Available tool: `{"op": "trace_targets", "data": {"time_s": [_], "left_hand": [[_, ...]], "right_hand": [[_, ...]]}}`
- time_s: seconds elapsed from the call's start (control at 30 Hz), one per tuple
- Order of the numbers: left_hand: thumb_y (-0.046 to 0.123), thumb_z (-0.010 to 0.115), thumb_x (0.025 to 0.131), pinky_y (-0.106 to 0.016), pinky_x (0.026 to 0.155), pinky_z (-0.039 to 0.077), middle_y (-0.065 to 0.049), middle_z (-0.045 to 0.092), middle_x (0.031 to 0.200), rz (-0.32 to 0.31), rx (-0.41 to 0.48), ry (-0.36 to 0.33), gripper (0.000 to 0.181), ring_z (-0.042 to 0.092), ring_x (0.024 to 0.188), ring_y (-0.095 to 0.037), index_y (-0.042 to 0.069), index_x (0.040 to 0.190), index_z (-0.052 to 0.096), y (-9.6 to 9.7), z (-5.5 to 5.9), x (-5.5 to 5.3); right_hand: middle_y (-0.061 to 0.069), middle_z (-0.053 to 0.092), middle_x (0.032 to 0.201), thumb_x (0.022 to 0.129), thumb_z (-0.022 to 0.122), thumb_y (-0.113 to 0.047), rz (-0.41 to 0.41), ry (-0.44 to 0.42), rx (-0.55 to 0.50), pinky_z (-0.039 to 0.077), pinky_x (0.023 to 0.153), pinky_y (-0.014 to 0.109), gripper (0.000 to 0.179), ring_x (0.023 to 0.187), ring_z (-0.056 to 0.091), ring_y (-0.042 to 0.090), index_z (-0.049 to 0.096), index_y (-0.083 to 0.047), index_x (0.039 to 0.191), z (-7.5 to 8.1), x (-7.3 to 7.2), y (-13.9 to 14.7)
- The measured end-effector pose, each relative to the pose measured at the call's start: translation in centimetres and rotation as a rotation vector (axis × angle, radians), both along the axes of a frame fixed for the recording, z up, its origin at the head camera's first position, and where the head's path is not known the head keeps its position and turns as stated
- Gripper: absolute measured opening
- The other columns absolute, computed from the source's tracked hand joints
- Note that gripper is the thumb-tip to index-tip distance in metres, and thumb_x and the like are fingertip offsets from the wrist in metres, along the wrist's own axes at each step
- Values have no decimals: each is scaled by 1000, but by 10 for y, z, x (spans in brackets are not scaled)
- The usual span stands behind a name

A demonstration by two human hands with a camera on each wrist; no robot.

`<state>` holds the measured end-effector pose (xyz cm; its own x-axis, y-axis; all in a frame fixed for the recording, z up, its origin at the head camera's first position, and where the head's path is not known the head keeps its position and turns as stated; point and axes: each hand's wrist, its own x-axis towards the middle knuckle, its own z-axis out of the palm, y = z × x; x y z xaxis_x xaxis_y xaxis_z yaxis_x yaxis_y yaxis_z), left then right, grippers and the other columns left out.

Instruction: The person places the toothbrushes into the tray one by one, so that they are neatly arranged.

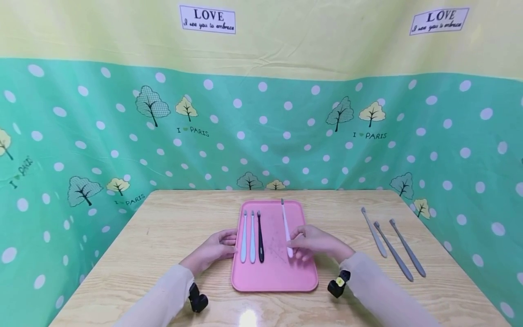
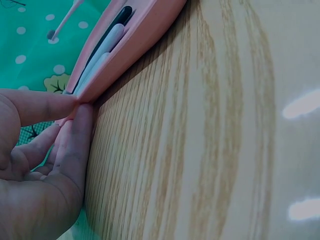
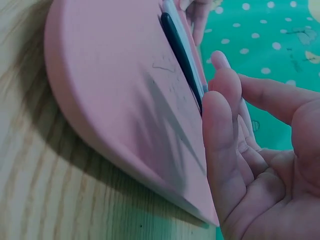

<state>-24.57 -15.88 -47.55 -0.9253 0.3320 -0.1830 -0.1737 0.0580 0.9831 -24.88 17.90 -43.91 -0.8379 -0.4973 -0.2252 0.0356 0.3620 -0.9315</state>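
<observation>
A pink tray (image 1: 273, 280) lies on the table, with two light blue toothbrushes (image 1: 244, 243) and a black toothbrush (image 1: 260, 243) side by side in its left half. At the tray's left edge, my left hand (image 1: 210, 250) pinches the rim between thumb and fingers; the left wrist view shows this contact. My right hand (image 1: 312, 240) pinches a pale pink toothbrush (image 1: 285, 218) near its handle end, bristle head pointing away. That brush is held above the tray's right half, casting a shadow seen in the right wrist view.
Three grey toothbrushes (image 1: 394, 250) lie slanted on the wooden table (image 1: 180, 218) to the right of the tray. A green dotted curtain (image 1: 261, 136) hangs behind the table and at both sides. A black wrist camera (image 1: 337, 285) sits on each sleeve.
</observation>
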Motion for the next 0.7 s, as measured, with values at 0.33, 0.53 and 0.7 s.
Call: {"op": "trace_targets", "data": {"time_s": [0.33, 0.53, 0.7], "left_hand": [[-11, 62, 89, -38, 97, 56, -26, 48, 137, -3, 0, 0, 67, 57, 118, -29, -7, 150, 34, -1, 1, 1], [-12, 61, 89, -39, 97, 57, -25, 49, 136, -3, 12, -6, 67, 58, 115, -28, -7, 150, 34, -1, -1, -1], [-11, 61, 89, -38, 96, 57, -23, 49, 136, 8, 0, -11, 67, 58, 115, -27, -6, 150, 35, 0, 0, -1]], "right_hand": [[13, 70, 79, 93, 71, -18, 35, 16, 79, 62, 56, 27, 25, 60, 64, 14, 60, 1, 104, 3, -4, -15], [14, 70, 78, 93, 71, -19, 50, 13, 105, 63, 59, 31, 23, 60, 66, 14, 62, 1, 99, 2, -7, -26], [13, 71, 77, 92, 72, -20, 52, -10, 104, 63, 59, 30, 21, 59, 65, 14, 64, -1, 95, 1, -6, -36]]}}
